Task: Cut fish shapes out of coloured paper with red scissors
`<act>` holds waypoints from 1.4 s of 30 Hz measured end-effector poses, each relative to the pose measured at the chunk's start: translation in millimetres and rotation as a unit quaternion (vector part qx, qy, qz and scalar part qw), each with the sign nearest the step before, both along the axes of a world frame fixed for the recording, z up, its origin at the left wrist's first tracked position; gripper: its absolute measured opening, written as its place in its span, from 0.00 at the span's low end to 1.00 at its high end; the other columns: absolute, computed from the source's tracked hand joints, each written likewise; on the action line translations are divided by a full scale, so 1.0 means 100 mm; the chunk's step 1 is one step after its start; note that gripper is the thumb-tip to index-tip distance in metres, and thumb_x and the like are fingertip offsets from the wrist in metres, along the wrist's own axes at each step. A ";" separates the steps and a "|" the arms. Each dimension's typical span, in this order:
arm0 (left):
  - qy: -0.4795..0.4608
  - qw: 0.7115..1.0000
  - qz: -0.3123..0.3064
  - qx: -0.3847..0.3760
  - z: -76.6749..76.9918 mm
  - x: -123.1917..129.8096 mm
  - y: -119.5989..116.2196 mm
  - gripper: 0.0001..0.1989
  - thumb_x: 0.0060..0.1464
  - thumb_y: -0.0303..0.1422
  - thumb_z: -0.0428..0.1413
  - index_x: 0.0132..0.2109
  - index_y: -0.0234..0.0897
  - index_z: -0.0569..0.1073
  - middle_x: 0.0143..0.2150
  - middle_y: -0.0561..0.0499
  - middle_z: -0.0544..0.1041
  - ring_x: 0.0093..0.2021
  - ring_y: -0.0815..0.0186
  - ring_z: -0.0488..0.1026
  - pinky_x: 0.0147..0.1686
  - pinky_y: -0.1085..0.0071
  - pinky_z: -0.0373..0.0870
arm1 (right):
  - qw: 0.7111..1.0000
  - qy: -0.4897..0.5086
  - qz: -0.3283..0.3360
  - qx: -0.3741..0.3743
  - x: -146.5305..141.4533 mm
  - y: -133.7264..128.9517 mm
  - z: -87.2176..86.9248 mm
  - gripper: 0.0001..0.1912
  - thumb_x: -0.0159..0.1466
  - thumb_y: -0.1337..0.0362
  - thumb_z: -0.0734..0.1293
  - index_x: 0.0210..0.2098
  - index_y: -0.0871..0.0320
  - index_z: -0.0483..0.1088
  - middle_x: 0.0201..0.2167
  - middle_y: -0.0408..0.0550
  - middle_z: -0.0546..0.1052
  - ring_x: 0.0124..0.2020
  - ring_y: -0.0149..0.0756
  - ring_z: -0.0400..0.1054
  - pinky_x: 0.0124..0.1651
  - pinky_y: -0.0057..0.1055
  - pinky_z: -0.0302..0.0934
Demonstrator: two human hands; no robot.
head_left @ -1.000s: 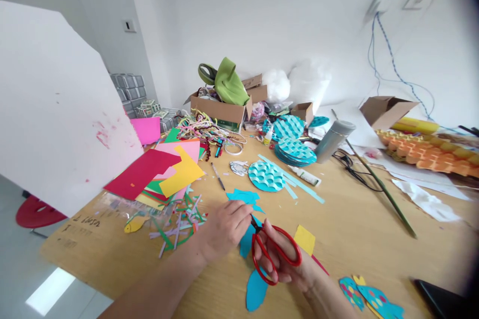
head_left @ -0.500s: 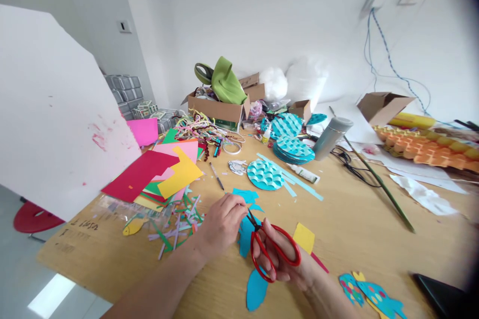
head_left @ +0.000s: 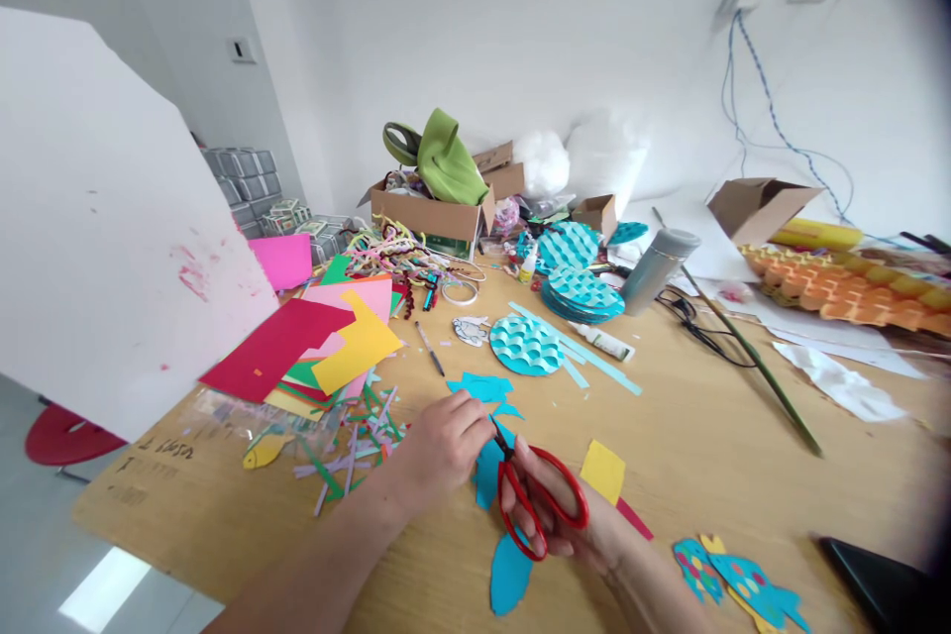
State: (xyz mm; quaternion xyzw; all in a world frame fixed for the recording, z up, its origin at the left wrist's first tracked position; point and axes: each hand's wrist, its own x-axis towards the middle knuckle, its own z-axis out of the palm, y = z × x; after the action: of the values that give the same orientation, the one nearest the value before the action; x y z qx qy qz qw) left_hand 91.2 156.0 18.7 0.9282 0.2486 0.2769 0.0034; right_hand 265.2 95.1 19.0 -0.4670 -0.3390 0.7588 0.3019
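My right hand (head_left: 554,505) has its fingers in the red handles of the scissors (head_left: 532,500), whose dark blades point up and left. The blade tips are beside the fingertips of my left hand (head_left: 453,441), which are pinched together; what they hold is too small to make out. Under and between the hands lies a blue paper piece (head_left: 488,471), with blue scraps (head_left: 481,386) just beyond. A blue oval cutout (head_left: 510,575) rests on the table below the scissors. To the right of my right hand is a yellow paper piece (head_left: 603,471).
Coloured sheets (head_left: 278,347) and thin paper strips (head_left: 357,446) lie at the left. Beyond the hands are a pen (head_left: 429,349), a woven blue disc (head_left: 526,346) and a glue bottle (head_left: 605,342). Paper fish (head_left: 754,586) and a black device (head_left: 877,580) are at the lower right.
My left hand has shifted slightly left and down, uncovering more of the blue scraps. The scissor handles have moved slightly left and sit a little closer together.
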 end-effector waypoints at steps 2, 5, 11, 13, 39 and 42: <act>0.008 1.000 -0.003 0.020 -0.02 0.01 -0.01 0.09 0.60 0.26 0.44 0.35 0.34 0.69 0.36 0.48 0.70 0.39 0.65 0.65 0.38 0.69 0.67 | 1.000 -0.008 -0.002 0.003 0.00 -0.01 0.02 0.34 0.59 0.37 0.56 0.24 0.64 0.69 0.09 0.41 0.65 0.10 0.24 0.61 0.10 0.18 0.33; 0.016 0.998 0.004 0.059 -0.05 0.03 -0.03 0.10 0.59 0.24 0.43 0.33 0.33 0.67 0.34 0.47 0.69 0.37 0.64 0.65 0.37 0.67 0.66 | 1.000 -0.009 -0.001 0.006 0.00 -0.03 0.03 0.34 0.59 0.38 0.56 0.23 0.64 0.69 0.09 0.41 0.65 0.09 0.23 0.60 0.10 0.18 0.33; -0.009 0.993 0.038 0.111 -0.10 0.08 -0.06 0.10 0.58 0.23 0.42 0.33 0.33 0.66 0.33 0.46 0.68 0.36 0.63 0.66 0.38 0.65 0.66 | 1.000 0.024 0.000 0.009 0.02 -0.04 0.04 0.34 0.60 0.38 0.55 0.24 0.65 0.70 0.09 0.40 0.65 0.09 0.22 0.59 0.10 0.17 0.33; -0.020 0.992 0.044 0.119 -0.10 0.09 -0.07 0.09 0.57 0.23 0.43 0.34 0.32 0.66 0.33 0.46 0.68 0.37 0.62 0.66 0.38 0.65 0.66 | 0.999 0.043 -0.001 0.001 0.02 -0.03 0.05 0.34 0.60 0.38 0.55 0.24 0.65 0.70 0.09 0.40 0.65 0.09 0.22 0.59 0.09 0.17 0.33; -0.064 0.841 -0.171 -0.510 0.07 -0.12 0.12 0.08 0.54 0.36 0.52 0.31 0.36 0.67 0.27 0.54 0.68 0.28 0.71 0.65 0.29 0.75 0.65 | 0.987 0.121 -0.057 0.091 0.05 -0.03 0.01 0.31 0.64 0.43 0.53 0.26 0.64 0.70 0.10 0.41 0.63 0.11 0.23 0.55 0.13 0.20 0.39; 0.156 0.646 -0.406 -0.628 0.08 -0.10 0.02 0.12 0.50 0.42 0.56 0.29 0.37 0.69 0.25 0.53 0.70 0.26 0.68 0.70 0.25 0.74 0.67 | 0.984 0.121 -0.077 0.107 0.03 -0.03 0.04 0.32 0.65 0.43 0.52 0.24 0.63 0.69 0.09 0.41 0.62 0.11 0.23 0.53 0.14 0.21 0.39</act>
State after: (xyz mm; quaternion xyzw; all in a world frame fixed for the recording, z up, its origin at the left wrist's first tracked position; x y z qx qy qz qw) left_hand 81.5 158.1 26.3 0.7412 -0.0419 -0.1236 0.6585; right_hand 267.9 92.4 23.1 -0.3616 -0.3424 0.7436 0.4461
